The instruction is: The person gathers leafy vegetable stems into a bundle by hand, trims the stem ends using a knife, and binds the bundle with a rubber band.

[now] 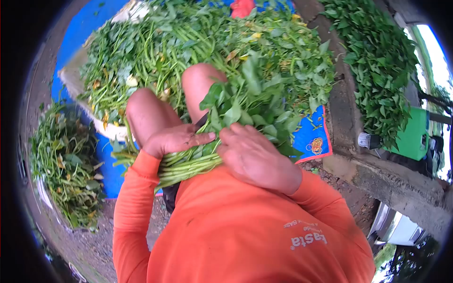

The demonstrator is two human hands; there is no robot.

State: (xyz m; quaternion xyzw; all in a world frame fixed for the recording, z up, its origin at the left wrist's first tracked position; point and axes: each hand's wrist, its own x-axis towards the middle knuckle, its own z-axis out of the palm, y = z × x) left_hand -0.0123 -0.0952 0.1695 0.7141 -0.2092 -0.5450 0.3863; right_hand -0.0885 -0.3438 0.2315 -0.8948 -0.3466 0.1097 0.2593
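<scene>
Across my lap lies a bundle of long green stems [193, 169], with broad leaves [264, 118] at its right end. My left hand [177, 140] is closed over the stems, thumb lying along the top. A dark, flat, blade-like piece [202, 120] sticks up beside its fingers; its other end is hidden. My right hand [250, 155] curls over the leafy part and presses the bundle against my orange shirt. Its fingertips are partly lost among the leaves. A large heap of leafy greens [188, 40] spreads in front of my knees.
A blue tarp [108, 172] lies under the heap, with rubber bands [317, 146] on its right corner. Another pile of greens [68, 162] is at left. Stacked leafy bundles [373, 61] line the right side, near a green container [413, 134] and a concrete ledge [391, 181].
</scene>
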